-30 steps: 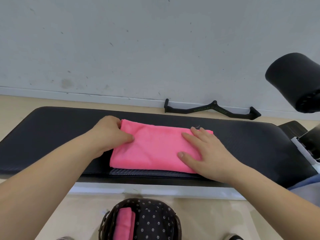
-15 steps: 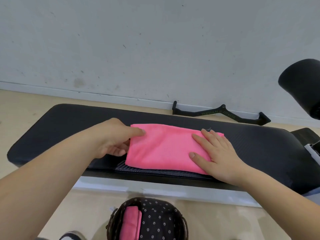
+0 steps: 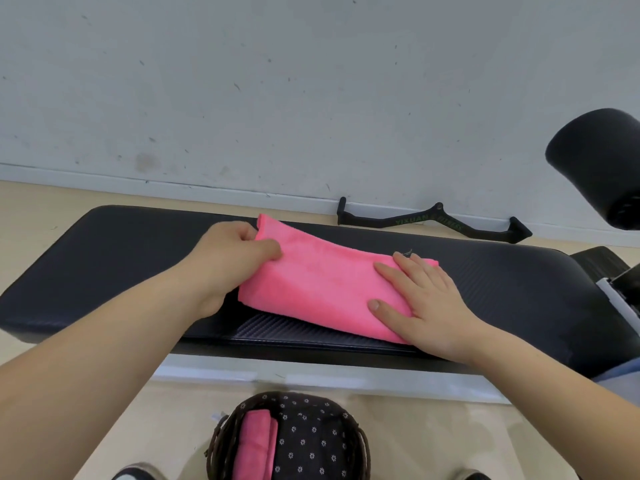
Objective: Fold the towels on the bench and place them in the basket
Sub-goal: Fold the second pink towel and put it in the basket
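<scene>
- My left hand (image 3: 232, 258) pinches the left end of the pink towel (image 3: 322, 282): the thumb lies on top of the cloth and the fingers are curled in beneath the edge.
- That left end is raised off the bench (image 3: 131, 258), so the towel slopes down toward its right end.
- My right hand (image 3: 426, 303) lies flat on the right end of the towel, fingers straight and slightly spread, palm down, pressing the cloth onto the pad; it grips nothing.
- The towel is folded into a long band and lies across the middle of the black padded bench, its near edge close to the front rim of the pad.
- The basket (image 3: 363, 441) stands on the floor just below the bench's near side, between my arms; it has a dark woven rim and a dark lining with small white flowers.
- A second pink towel (image 3: 256, 445), folded narrow, sits inside the basket against its left side.
- Beyond the bench, a black cable handle (image 3: 433, 220) lies on the floor along the foot of the grey wall.
- A black roller pad (image 3: 599, 168) juts in at the upper right.
</scene>
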`<state>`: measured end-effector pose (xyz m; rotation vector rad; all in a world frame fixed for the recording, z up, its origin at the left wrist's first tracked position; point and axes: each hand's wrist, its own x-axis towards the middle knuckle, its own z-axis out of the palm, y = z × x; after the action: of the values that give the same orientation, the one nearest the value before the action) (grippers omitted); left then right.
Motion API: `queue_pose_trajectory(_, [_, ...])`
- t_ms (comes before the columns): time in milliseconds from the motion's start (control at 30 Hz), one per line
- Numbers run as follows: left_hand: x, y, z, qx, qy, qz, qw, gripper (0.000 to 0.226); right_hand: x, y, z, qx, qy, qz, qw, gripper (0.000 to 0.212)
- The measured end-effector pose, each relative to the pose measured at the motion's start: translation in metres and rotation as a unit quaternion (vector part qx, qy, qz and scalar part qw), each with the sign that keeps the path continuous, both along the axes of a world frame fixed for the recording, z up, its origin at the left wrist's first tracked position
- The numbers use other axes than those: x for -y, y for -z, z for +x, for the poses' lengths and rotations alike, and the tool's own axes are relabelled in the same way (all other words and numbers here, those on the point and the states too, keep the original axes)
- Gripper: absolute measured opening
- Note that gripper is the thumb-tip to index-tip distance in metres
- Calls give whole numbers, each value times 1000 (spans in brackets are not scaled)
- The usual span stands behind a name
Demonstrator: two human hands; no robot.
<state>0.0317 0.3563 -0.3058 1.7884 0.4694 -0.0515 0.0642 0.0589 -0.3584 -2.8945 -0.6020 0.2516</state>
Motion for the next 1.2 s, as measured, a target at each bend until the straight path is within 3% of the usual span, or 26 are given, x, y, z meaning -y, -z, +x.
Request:
queue_pose_trajectory(133, [-2,-3,2,-16,-33,-134,990,19,-1,-2,1,-10,0,-1,1000,94])
queue_pose_trajectory(300, [-7,1,-2,-104,-25,-167,980,27,0,-5,-1,-16,-4,-1,1000,92])
queue_pose_trajectory(400, [-15,0,-4,-103,-26,-170,980,24,-3,-9,-5,-21,-9,4,1000,84])
queue_pose_trajectory(467, [-21,-4,-7,-63,-42,-149,986,4,-10,-8,-11,-24,-11,17,1000,80])
queue_pose_trajectory(633, [-40,-7,-16,0,-105,16,994,17,-25,-9,-21,10,-31,147,989,68])
queue_pose_trajectory(767, [-36,-26,-20,21,-131,-38,990,11,-10,-18,-11,109,42,174,978,43])
queue_pose_trajectory(900, [-10,-43,-17,41,-86,-68,993,12,9,-15,-8,25,52,183,981,39])
queue_pose_trajectory(1067, [48,-44,-2,43,23,-31,998,8,14,-12,-7,18,29,184,982,45])
queue_pose_trajectory(1200, [88,-30,9,36,70,13,997,20,10,-9,-1,25,35,173,984,43])
